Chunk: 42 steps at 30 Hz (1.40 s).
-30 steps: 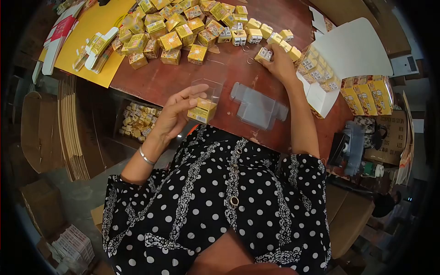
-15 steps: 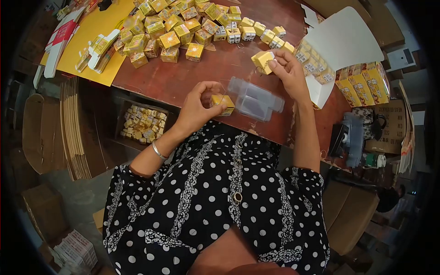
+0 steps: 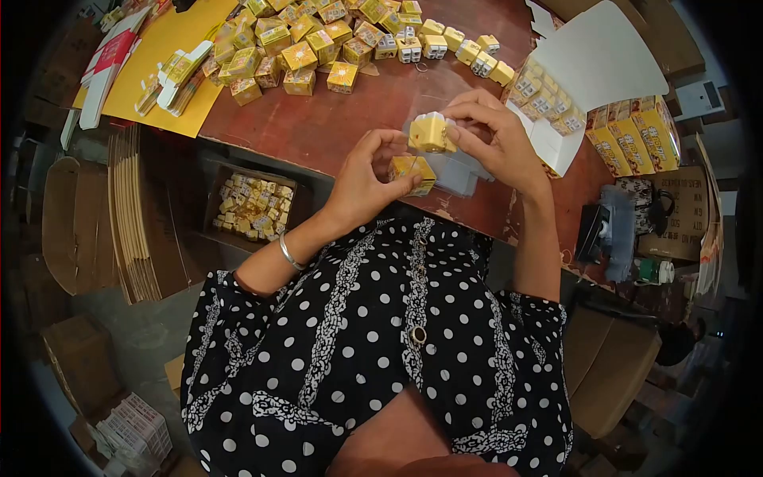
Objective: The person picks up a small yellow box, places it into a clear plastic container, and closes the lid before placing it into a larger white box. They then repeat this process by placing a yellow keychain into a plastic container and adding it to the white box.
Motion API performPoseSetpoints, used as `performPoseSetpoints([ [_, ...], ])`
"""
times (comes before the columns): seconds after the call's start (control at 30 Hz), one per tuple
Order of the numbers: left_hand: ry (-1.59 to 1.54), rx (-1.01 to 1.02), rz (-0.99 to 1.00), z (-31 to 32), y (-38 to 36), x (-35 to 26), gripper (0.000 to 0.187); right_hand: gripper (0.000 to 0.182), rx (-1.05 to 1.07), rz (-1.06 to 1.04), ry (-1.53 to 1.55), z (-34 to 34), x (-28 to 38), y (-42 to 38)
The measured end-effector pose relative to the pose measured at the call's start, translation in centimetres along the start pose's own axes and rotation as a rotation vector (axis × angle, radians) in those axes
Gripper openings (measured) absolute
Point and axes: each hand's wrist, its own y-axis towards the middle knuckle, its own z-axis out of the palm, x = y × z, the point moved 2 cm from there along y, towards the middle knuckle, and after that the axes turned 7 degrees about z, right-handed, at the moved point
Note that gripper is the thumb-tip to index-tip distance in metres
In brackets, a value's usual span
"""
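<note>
Near the table's front edge, my left hand has its fingers closed round a small yellow box. Just above that box, my right hand pinches a yellow and white cube between thumb and fingers. Clear plastic trays lie on the table, partly hidden behind my hands. Beyond my hands is a heap of yellow printed boxes, with a row of yellow and white cubes to its right.
An open white carton holding wrapped cubes stands at the right, beside upright yellow packages. Flattened cartons lie on a yellow sheet at the left. Below the table, a box holds many small cubes.
My right hand has moved left and down with the cube, which is now just above the yellow box. My left hand and its box have shifted slightly right.
</note>
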Motion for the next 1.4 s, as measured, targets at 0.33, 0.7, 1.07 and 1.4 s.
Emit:
performPoseSetpoints([
  [0.33,-0.147,0.075,0.080,0.1,-0.9,0.0,0.079,0.034,-0.049,-0.004,-0.034,1.2,-0.1,-0.7],
  [0.7,-0.098,0.168,-0.009,0.8,-3.4,3.3,0.050,0.044,-0.263,0.173,0.601,10.4,-5.7,-8.5],
  [1.07,-0.231,0.099,0.060,1.7,-4.3,5.9,0.021,0.015,-0.313,0.127,0.739,12.3,-4.7,-11.0],
  [1.4,0.070,0.268,0.215,0.8,-3.6,1.6,0.018,0.010,-0.161,0.169,0.693,9.8,-2.6,-11.2],
])
